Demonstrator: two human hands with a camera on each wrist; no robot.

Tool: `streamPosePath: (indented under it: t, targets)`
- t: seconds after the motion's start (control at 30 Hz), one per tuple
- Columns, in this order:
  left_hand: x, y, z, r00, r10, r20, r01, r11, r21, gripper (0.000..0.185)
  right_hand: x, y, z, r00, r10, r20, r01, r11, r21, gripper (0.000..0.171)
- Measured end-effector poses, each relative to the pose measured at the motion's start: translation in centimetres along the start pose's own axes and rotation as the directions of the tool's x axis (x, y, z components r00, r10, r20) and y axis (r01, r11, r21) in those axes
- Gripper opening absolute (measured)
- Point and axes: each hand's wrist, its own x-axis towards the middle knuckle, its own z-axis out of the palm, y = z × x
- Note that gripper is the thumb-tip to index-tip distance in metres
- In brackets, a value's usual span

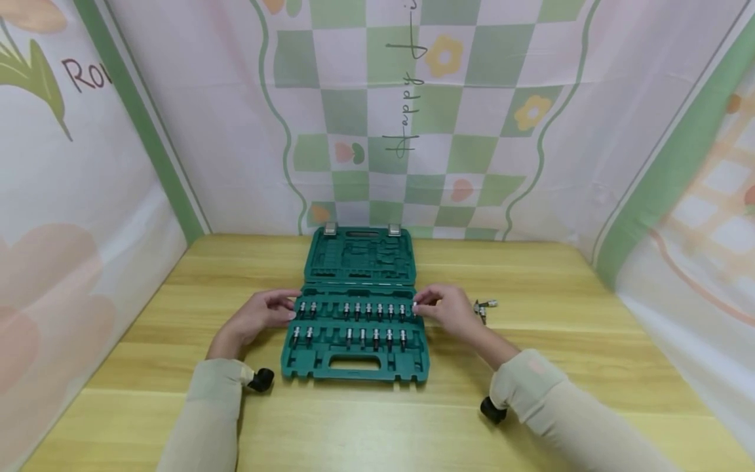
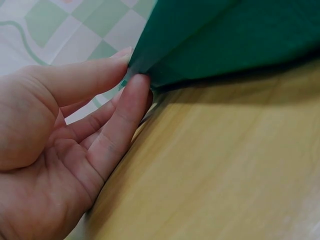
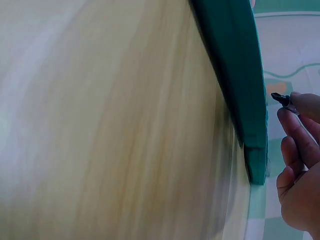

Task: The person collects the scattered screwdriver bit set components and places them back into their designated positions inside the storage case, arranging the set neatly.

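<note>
An opened green tool case (image 1: pixel 356 365) lies on the table, with two rows of silver-and-black bit sockets (image 1: pixel 368 311) upright in its near half. My left hand (image 1: pixel 253 321) touches the case's left edge, thumb and fingertips against the rim (image 2: pixel 150 75), fingers extended. Between right thumb and index finger I pinch one bit socket (image 3: pixel 285 101), its dark tip pointing out of the grip. This right hand (image 1: pixel 451 313) is over the case's right edge at the upper row's end. Its thumb and fingers partly hide that bit socket in the head view.
Several loose bit sockets (image 1: pixel 483 308) lie in a small pile on the table, right of the case. Behind the near half stands the raised lid (image 1: pixel 361 255) with two metal latches. Patterned cloth (image 1: pixel 413 118) hangs behind and along both sides of the wooden table (image 1: pixel 366 426).
</note>
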Motion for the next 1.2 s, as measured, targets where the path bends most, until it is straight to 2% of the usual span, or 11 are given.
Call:
streamPosePath:
  t: [0.37, 0.7, 0.93, 1.2]
  targets:
    - [0.0, 0.1, 0.1, 1.0, -0.012, -0.003, 0.012, 1.0, -0.01, 0.049, 0.1, -1.4, 2.2, 1.0, -0.015, -0.006, 0.015, 0.999, 0.034, 0.007]
    - [0.0, 0.3, 0.2, 0.999, -0.033, -0.001, 0.033, 0.999, -0.018, 0.05, 0.5, -2.8, 4.4, 1.0, -0.008, 0.023, 0.006, 0.998, 0.057, 0.007]
    - [0.0, 0.2, 0.1, 0.999, -0.032, -0.002, 0.032, 0.999, -0.027, 0.05, 0.9, -3.7, 5.5, 1.0, -0.018, 0.013, 0.017, 0.998, 0.057, 0.005]
    - [0.0, 0.1, 0.1, 0.999, -0.032, 0.0, 0.032, 0.999, -0.026, 0.05, 1.1, -4.9, 6.7, 0.999, -0.002, 0.039, 0.0, 0.999, 0.034, 0.005]
